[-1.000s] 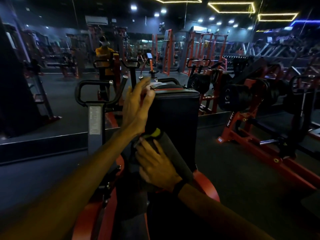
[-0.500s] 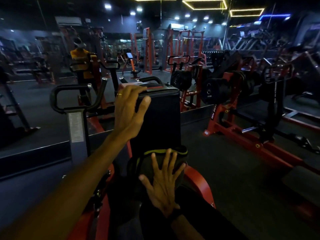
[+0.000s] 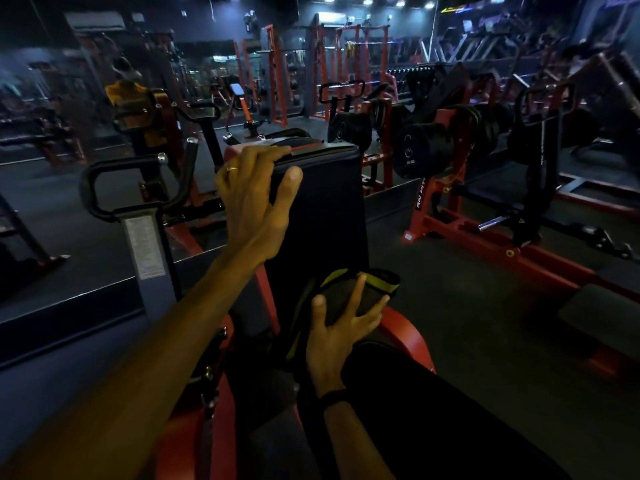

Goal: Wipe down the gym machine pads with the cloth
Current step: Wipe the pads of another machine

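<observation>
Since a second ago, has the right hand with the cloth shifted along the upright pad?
Yes. The right hand, pressing the cloth, has slid from the upright pad's left edge across to its lower right.

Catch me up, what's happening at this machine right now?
A person is wiping down a red-framed gym machine in a dim gym. Their left hand grips the top edge of the upright black back pad, fingers curled over it. Their right hand presses a dark cloth with yellow-green trim flat against the bottom of that pad, fingers spread. A black handle on a grey post stands to the left of the pad, untouched.
</observation>
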### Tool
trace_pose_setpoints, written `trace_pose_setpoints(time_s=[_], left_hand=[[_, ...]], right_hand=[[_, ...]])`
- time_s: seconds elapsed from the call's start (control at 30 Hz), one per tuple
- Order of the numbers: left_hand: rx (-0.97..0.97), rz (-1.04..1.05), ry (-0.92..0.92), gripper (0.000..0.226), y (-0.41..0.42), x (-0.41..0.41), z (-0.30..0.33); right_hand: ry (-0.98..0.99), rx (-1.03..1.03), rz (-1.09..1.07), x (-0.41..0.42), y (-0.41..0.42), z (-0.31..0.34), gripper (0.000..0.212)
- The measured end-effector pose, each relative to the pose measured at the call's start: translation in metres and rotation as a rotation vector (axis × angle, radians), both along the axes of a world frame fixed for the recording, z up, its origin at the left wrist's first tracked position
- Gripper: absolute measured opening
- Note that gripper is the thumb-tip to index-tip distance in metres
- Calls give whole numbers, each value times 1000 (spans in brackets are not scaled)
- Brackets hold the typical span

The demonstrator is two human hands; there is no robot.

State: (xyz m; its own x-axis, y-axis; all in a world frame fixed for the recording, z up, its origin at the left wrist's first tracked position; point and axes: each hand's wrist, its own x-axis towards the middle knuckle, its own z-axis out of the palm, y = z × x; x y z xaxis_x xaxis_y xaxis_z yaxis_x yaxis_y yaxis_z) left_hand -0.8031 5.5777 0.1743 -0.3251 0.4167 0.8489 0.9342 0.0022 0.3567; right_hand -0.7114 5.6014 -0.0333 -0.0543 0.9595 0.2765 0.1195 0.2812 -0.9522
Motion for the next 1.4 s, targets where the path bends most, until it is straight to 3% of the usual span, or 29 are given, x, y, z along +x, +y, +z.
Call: trace_pose_setpoints(time_s=[0.13,0.27,0.37,0.5,0.73,0.87,1.03,1.17,1.27,1.4], left_hand=[[-34,-19,-28,63,-1,1,1],[-42,-13,-7,65,1,1,0],[-74,-14,-2,67,-2,-1,1],[-112,-3,8,65,-10,-5,4],[-123,-28,-9,63,-12,-5,5],[-138,-25,6,62,-12,-6,0],[-130,-38,-29,66,-9,-5,-1],[-125,-30,-51,65,-11,-1,3],[-158,-41,-83,69,-14,3,4],[-146,-122,-401,79,-11,13,22]], right_hand=[[239,-105,-112,3,35,10,90],[95,-28,-192,-25,-32,-1,84],[-2,-70,-88,-40,-78,-9,92],[-78,5,-104,-22,-38,-16,94],[195,-45,-71,7,44,23,92],[99,-93,41,18,61,35,98],[142,56,227,19,80,86,94],[159,226,310,12,97,147,75],[159,322,323,7,109,179,80],[42,521,283,-2,119,203,85]])
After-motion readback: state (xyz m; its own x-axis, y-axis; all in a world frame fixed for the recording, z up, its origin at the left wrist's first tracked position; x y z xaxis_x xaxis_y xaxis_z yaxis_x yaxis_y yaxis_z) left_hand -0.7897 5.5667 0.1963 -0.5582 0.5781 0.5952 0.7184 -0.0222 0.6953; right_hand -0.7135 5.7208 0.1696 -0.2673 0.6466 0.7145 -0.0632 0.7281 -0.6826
